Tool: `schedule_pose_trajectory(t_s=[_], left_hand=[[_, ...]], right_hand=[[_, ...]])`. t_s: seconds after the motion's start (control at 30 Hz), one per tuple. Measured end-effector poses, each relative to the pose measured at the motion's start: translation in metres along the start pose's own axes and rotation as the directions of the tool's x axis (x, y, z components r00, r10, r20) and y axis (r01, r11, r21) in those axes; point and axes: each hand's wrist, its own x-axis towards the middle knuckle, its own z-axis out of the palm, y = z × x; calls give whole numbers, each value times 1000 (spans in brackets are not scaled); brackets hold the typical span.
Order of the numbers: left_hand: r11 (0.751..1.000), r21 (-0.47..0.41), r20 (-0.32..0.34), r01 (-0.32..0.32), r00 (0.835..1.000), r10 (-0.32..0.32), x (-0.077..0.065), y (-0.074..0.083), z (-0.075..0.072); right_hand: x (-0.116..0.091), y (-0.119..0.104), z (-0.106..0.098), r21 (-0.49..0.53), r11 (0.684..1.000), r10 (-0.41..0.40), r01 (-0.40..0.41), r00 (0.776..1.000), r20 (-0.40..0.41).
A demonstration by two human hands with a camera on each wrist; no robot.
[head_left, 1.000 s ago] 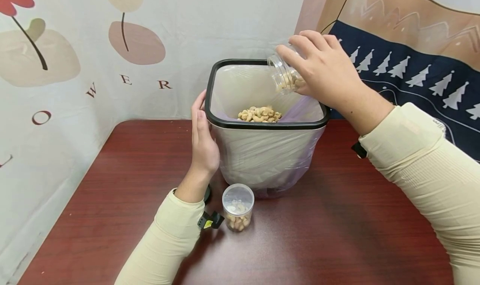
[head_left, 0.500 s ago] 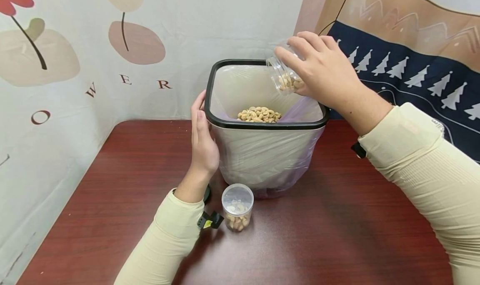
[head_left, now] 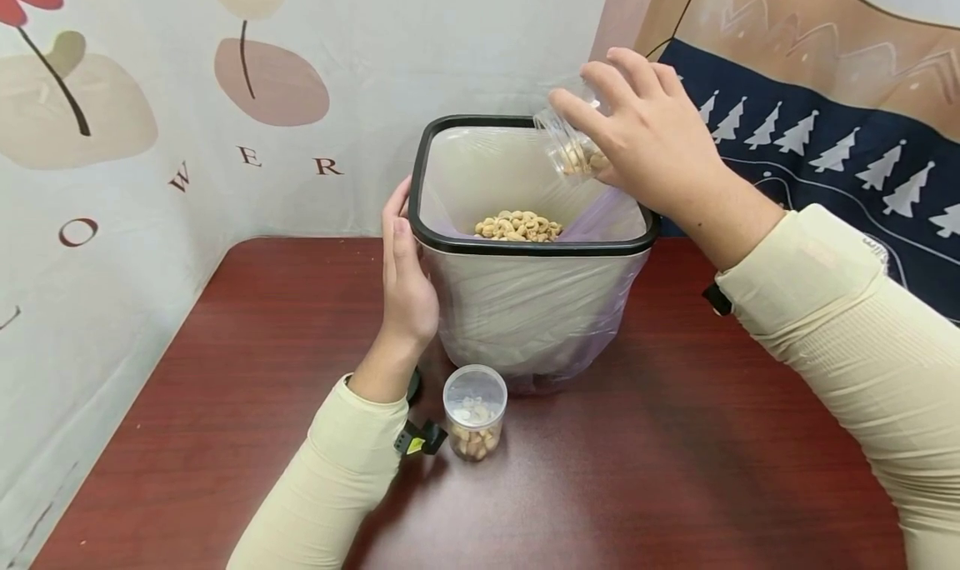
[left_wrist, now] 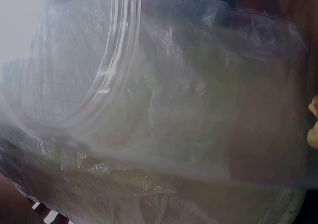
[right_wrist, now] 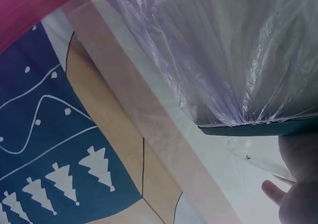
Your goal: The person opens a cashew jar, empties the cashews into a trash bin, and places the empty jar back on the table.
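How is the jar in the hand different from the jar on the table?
The held jar is tilted, its mouth at the opening of the bin; the table jar stands upright.
The right hand grips the held jar; no hand holds the table jar.
Both are see-through, with nuts inside.

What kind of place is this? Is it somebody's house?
It's probably a corner indoors, maybe a room at home, though I can't be sure. There's a shiny reddish-brown table, a pale flower-patterned wall covering behind it, and a dark blue tree print beside that.
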Motion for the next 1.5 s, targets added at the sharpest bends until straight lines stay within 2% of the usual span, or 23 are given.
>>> schedule_pose_trajectory(t_s=[0.2, 0.63, 1.13, 1.5], left_hand=[[1000, -6, 5, 1, 1000, -1, 1, 1, 0], [1000, -6, 2, 9, 1000, -8, -1, -1, 2], [1000, 4, 3, 2, 1000, -2, -1, -1, 1], [1000, 11, -3, -17, 1000, 17, 0, -1, 0]], right_hand=[[1, 0, -2, -32, 999, 16, -15, 1000, 17], [1, -2, -2, -17, 1000, 16, -15, 999, 35], [1, 0, 0, 22, 998, -57, 57, 998, 3], [3, -2, -2, 7, 999, -50, 49, 996, 71]])
